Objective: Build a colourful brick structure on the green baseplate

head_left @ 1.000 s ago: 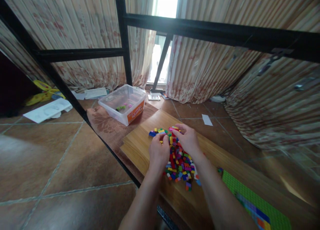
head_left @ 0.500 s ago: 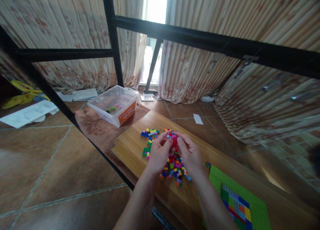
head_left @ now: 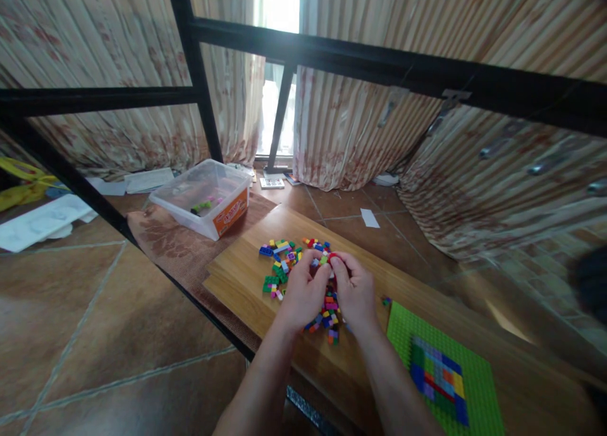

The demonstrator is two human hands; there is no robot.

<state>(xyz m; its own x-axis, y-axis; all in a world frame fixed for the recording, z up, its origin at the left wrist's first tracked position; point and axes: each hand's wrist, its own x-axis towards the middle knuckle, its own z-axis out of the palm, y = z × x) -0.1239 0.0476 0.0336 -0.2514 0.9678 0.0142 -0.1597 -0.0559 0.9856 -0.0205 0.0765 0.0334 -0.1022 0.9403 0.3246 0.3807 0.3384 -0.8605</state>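
Note:
My left hand and my right hand meet over a pile of small building bricks on the wooden board. Between the fingertips is a red building brick, mostly covered by the thumbs. Both hands are closed around it, thumbs pinched in; whether other bricks are joined to it I cannot tell. To the right lies a green baseplate, and a patch of multicoloured bricks is fixed on it.
A clear plastic box with an orange label and a few bricks inside stands on a brown cloth at the left. Black metal bars cross in front. The wooden board ends above the tiled floor.
The camera view has shifted, moving the surroundings slightly left. The fingers have turned and closed more over the red brick, so less of it shows.

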